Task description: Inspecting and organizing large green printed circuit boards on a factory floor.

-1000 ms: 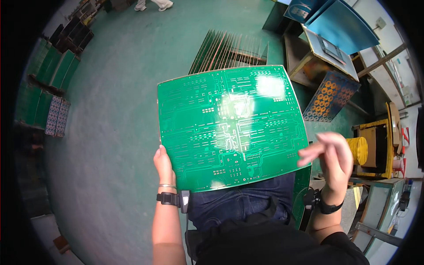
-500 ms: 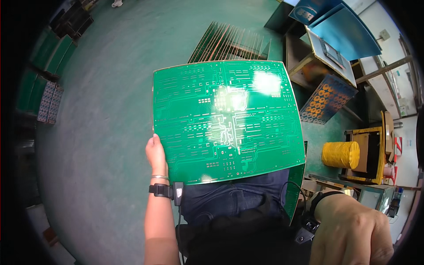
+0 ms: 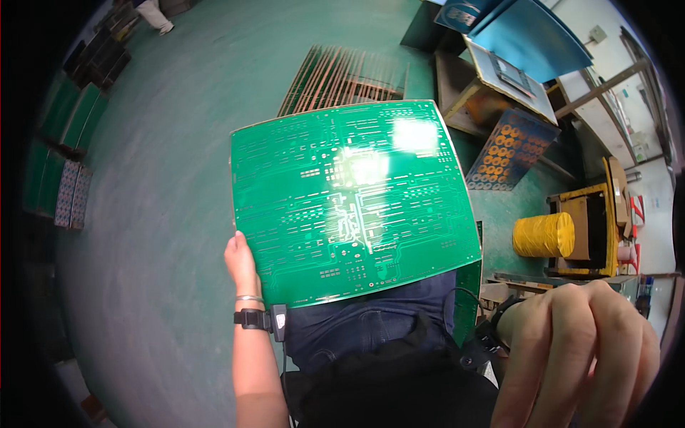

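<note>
A large green circuit board panel (image 3: 292, 221) is held out in front of my lap, its glossy face toward me with two bright reflections. My left hand (image 3: 241, 258) is closed on its lower left edge, thumb along the rim and the other fingers mostly hidden behind. My right hand (image 3: 581, 342) is raised close at the lower right, away from the panel. Its fingers are curled inward, and whatever they may hold is hidden. Each wrist wears a black strap with a small device and a cable.
Beyond the panel stands a rack of upright boards (image 3: 342, 75). To the right are a wooden stand (image 3: 464, 100), a patterned board (image 3: 510, 153) leaning by it, a yellow wrapped roll (image 3: 544, 235) and a yellow-edged cart (image 3: 610, 214). Green stacks (image 3: 78, 118) line the left; a person's leg (image 3: 153, 14) shows far off.
The view has shifted, and the panel appears a little further left and slightly more tilted. My right hand has risen and turned, showing more of its curled fingers. A distant leg has come further into view.
</note>
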`<control>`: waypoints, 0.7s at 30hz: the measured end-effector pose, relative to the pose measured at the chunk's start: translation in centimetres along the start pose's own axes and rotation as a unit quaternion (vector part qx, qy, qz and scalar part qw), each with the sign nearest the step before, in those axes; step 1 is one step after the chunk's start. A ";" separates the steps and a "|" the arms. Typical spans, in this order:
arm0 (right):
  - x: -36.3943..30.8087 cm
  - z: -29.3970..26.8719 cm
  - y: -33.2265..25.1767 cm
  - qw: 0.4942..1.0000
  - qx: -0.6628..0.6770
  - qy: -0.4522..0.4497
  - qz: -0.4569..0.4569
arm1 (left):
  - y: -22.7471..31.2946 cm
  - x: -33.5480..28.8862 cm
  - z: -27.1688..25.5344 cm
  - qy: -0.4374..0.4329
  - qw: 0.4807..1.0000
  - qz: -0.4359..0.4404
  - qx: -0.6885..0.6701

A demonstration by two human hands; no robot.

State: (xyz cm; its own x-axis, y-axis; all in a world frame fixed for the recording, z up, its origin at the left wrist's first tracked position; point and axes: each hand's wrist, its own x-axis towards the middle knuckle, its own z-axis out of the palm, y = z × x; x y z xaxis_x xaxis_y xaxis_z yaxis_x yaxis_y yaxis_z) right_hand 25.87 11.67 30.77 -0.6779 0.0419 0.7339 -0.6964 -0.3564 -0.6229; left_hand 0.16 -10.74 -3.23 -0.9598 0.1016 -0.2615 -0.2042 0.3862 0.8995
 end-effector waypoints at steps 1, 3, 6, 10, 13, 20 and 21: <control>0.1 0.4 -0.1 0.998 -0.047 0.043 -0.017 | 0.0 0.1 -0.2 -0.010 1.000 0.011 0.015; 0.4 1.4 -0.6 0.977 -0.174 0.114 -0.051 | 1.1 -0.2 0.7 -0.056 0.998 -0.001 -0.024; 0.1 2.3 1.5 0.952 -0.112 0.216 -0.184 | 0.7 0.1 -1.7 -0.103 0.992 -0.044 -0.049; -1.9 4.1 1.8 0.946 -0.051 0.225 -0.229 | 2.3 0.5 -1.4 -0.145 0.988 -0.033 -0.029; -1.5 4.5 3.0 0.958 -0.052 0.199 -0.202 | 1.6 1.3 -3.1 -0.085 0.996 0.030 -0.008; -1.7 4.8 4.6 0.981 -0.001 0.140 -0.136 | 10.9 -2.8 -5.2 -0.206 0.947 0.220 0.112; -1.8 4.8 4.6 0.983 0.014 0.132 -0.128 | 14.7 -5.3 -4.9 -0.205 0.949 0.232 0.062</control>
State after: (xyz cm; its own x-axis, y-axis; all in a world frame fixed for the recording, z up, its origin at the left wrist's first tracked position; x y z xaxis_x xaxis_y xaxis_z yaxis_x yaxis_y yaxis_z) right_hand 25.07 5.45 27.92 -0.5219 0.3725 0.7674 -0.8476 -0.3276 -0.4174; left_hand 1.27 -10.11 13.12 -0.7799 0.6257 0.0149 0.2707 0.3159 0.9094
